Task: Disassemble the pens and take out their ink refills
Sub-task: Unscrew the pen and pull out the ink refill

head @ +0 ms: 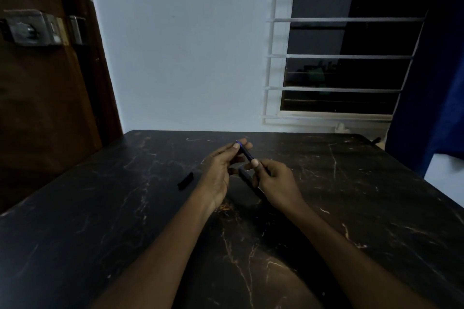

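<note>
A dark blue pen (pixel 246 153) is held above the middle of the black marble table (pixel 100 208), its tip pointing away from me. My left hand (pixel 221 170) pinches the pen near the tip between thumb and fingers. My right hand (pixel 275 182) grips the pen's rear end with thumb on top. A second dark pen (pixel 247 179) lies on the table just under the hands, partly hidden by my right hand. A black pen cap (pixel 185 180) rests on the table to the left of my left hand.
The table's far edge meets a white wall (pixel 188 57). A brown door with a metal lock (pixel 32 27) stands at the left. A barred window (pixel 344 57) and a blue curtain (pixel 439 83) are at the right.
</note>
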